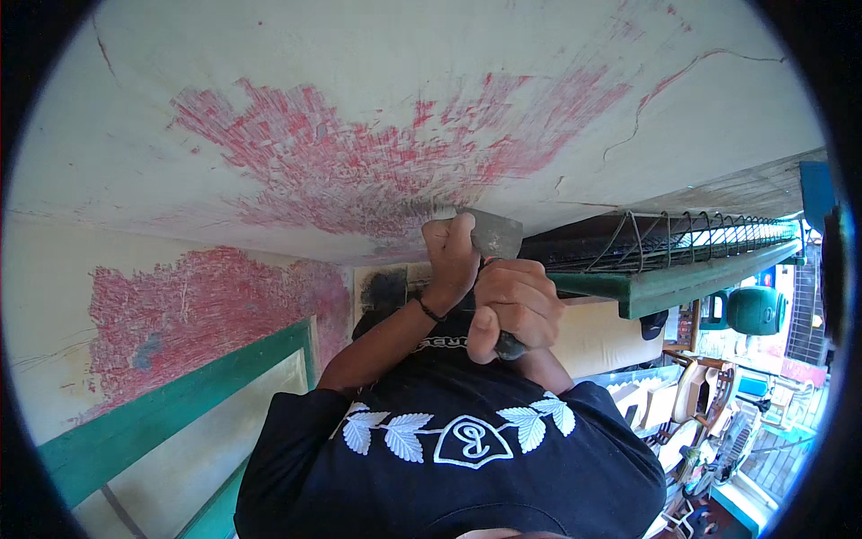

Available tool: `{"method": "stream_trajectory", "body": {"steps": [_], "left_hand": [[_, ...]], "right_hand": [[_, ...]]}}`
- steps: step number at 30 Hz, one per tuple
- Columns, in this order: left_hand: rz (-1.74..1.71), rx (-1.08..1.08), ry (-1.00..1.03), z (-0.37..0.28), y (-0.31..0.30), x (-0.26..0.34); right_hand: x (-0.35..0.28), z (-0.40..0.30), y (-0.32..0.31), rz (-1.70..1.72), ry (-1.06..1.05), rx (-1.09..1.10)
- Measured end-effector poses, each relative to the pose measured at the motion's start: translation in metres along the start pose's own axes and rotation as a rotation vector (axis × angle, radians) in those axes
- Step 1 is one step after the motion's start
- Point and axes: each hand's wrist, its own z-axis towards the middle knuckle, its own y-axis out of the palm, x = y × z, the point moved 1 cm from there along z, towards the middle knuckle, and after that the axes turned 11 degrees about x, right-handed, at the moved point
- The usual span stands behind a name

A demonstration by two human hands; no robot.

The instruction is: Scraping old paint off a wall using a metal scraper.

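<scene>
My right hand [517, 306] is wrapped around the dark handle of a wide-bladed scraper [500, 234]. The grey metal blade points up and away from me, towards the off-white painted wall [377, 40]. Beside it, my left hand [450, 246] has its fingers curled and holds the blade's left side. A dark band circles that wrist. Past the blade lies a broad patch of streaky red paint [363, 155], bared where the pale coat is scraped off. Whether the blade's edge touches the wall is hard to tell.
Right of my hands stands a green-edged shelf [630, 296] with a wire rack [693, 236]. On the left, a green wooden frame [182, 377] runs below another scraped red patch [202, 303]. Wooden chairs [714, 397] and a green container [757, 310] are at far right.
</scene>
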Motion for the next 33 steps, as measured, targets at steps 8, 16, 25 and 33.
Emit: {"method": "stream_trajectory", "body": {"steps": [8, 16, 25, 33], "left_hand": [[-0.075, -0.032, -0.285, 0.002, 0.000, 0.002], [-0.094, -0.004, -0.255, -0.002, -0.004, -0.059], [-0.107, -0.009, -0.184, 0.002, -0.002, -0.022], [-0.135, 0.037, -0.224, 0.003, 0.009, -0.021]], "right_hand": [[-0.001, 0.000, -0.008, 0.001, 0.035, -0.010], [0.007, -0.009, -0.006, -0.214, 0.077, -0.038], [0.002, 0.014, -0.009, -0.096, 0.072, -0.091], [0.004, 0.018, -0.006, -0.153, 0.077, -0.082]]}}
